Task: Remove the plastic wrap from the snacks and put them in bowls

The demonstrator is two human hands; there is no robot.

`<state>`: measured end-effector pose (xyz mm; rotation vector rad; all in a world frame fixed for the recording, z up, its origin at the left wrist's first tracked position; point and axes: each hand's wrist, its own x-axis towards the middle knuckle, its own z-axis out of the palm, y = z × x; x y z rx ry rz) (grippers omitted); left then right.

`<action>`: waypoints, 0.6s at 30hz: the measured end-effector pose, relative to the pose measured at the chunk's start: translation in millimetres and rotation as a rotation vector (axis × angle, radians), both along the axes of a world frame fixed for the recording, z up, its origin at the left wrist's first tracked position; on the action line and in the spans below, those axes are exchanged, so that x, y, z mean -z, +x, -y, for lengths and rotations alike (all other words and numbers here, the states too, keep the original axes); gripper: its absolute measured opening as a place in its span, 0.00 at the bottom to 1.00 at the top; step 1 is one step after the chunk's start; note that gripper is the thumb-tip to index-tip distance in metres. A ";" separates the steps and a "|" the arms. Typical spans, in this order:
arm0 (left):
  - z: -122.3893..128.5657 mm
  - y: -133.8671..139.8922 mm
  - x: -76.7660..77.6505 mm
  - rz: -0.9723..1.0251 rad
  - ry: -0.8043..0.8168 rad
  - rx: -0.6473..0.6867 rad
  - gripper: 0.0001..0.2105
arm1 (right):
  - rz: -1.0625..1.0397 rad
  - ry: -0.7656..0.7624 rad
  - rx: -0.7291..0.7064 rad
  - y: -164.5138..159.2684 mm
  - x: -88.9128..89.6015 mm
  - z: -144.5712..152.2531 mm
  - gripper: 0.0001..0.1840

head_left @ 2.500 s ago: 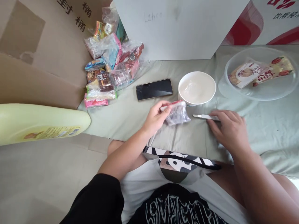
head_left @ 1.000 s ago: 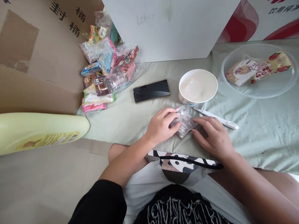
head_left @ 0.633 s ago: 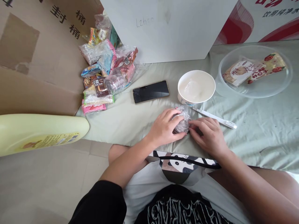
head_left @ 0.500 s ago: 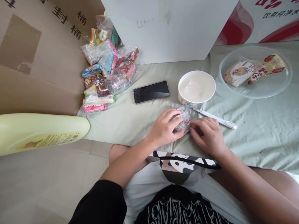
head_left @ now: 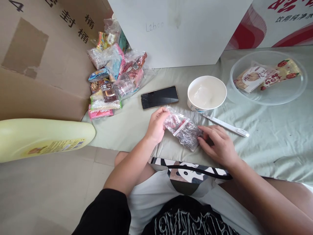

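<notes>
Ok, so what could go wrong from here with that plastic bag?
The knife lies just beyond the right hand, so a careless move might brush it; I can't tell whether its blade is out. The thin plastic bag, gripped by the left hand, might tear if pulled hard. The bowl stands close behind the bag and could get knocked.

two hands (head_left: pixel 156 127) (head_left: pixel 220 145), one phone (head_left: pixel 160 97), one knife (head_left: pixel 225 124)
</notes>
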<state>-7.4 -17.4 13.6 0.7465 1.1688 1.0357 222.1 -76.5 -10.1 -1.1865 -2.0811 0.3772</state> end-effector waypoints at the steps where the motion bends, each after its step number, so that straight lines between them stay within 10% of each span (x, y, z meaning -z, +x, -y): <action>1: -1.0 -0.2 0.0 -0.012 -0.008 -0.018 0.13 | -0.007 -0.015 0.001 0.1 0.9 -0.1 0.21; 14: -1.3 -4.0 4.4 -0.102 0.259 0.212 0.19 | -0.013 -0.036 0.038 -0.5 1.1 -0.5 0.15; 18: -2.1 -3.9 6.2 -0.217 0.341 0.079 0.13 | -0.012 -0.013 0.069 4.4 -3.4 -3.0 0.09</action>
